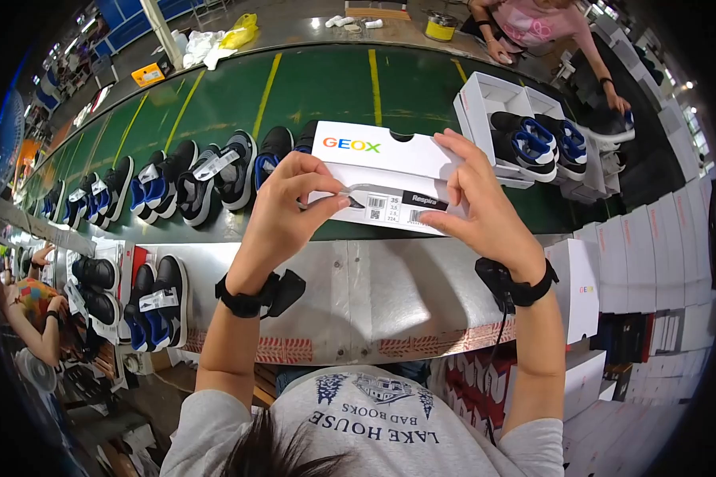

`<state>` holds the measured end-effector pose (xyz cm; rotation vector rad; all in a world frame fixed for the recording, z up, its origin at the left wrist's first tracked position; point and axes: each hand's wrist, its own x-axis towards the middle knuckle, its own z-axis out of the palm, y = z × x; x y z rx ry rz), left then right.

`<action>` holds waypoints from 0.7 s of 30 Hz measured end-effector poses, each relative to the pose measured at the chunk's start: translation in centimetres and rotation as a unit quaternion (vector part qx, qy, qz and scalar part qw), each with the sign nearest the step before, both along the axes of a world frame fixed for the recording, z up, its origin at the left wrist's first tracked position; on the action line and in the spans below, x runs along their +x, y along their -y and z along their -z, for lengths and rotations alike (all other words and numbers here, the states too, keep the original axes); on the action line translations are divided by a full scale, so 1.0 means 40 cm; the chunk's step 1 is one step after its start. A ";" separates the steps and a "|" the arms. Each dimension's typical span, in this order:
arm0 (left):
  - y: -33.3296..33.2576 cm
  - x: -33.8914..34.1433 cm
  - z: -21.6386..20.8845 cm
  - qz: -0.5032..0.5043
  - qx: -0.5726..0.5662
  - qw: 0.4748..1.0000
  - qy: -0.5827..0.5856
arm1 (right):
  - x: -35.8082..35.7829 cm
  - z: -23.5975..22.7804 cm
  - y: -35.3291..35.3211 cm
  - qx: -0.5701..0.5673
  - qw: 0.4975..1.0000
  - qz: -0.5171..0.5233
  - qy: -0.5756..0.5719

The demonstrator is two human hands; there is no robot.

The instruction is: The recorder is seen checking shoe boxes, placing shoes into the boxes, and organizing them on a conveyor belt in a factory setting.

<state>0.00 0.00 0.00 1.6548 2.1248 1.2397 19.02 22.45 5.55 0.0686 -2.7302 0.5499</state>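
Observation:
A white shoebox (410,155) is held up in front of me, above the near edge of the green conveyor. It has coloured lettering and a thumb notch along its upper edge. A grey, white and black label (391,203) runs across its lower end face. At the label's left end, the thumb and forefinger of my left hand (290,207) are pinched together. My right hand (485,211) grips the box by its right side, its thumb on the label's right part and its fingers over the top corner. Dark straps with small black devices circle both wrists.
Pairs of dark sneakers (235,171) line the green conveyor (318,83). Another pair (157,306) stands on the metal ledge (358,278). An opened shoebox (473,119) with blue-lined sneakers (533,147) lies right. White boxes (636,246) are stacked beyond. A co-worker (537,28) reaches toward a shoe.

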 end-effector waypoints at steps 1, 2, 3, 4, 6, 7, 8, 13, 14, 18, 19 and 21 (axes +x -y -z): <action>0.002 0.007 -0.003 -0.021 0.029 0.999 -0.021 | -0.002 0.004 -0.004 -0.045 0.999 -0.004 -0.013; 0.003 0.016 -0.007 -0.042 0.057 0.997 -0.042 | -0.003 0.008 -0.007 -0.089 0.996 -0.008 -0.027; 0.001 0.017 -0.013 -0.031 0.057 0.997 -0.048 | -0.009 0.014 -0.002 -0.090 0.995 0.002 -0.035; -0.003 0.023 -0.022 -0.072 0.096 0.992 -0.039 | -0.018 0.021 0.007 -0.138 0.989 0.015 -0.048; -0.022 0.059 -0.056 -0.158 0.130 0.976 -0.070 | -0.027 0.028 0.002 -0.157 0.985 0.029 -0.070; -0.045 0.086 -0.056 -0.146 0.129 0.964 -0.181 | -0.028 0.027 0.003 -0.155 0.985 0.036 -0.073; -0.072 0.118 -0.054 -0.132 0.127 0.940 -0.289 | -0.032 0.027 0.008 -0.215 0.971 0.065 -0.077; -0.155 0.254 0.007 0.028 -0.001 0.924 -0.382 | -0.069 0.047 0.043 -0.209 0.962 0.120 -0.128; -0.156 0.240 0.014 0.029 -0.002 0.923 -0.383 | -0.075 0.052 0.041 -0.139 0.972 0.133 -0.133; -0.086 0.153 0.025 -0.018 -0.006 0.939 -0.345 | -0.101 0.063 0.055 -0.043 0.975 0.156 -0.156; -0.064 0.131 0.025 -0.026 -0.007 0.945 -0.325 | -0.104 0.066 0.055 -0.044 0.974 0.153 -0.159; -0.021 0.109 0.031 -0.057 -0.027 0.946 -0.318 | -0.098 0.069 0.051 0.034 0.973 0.166 -0.153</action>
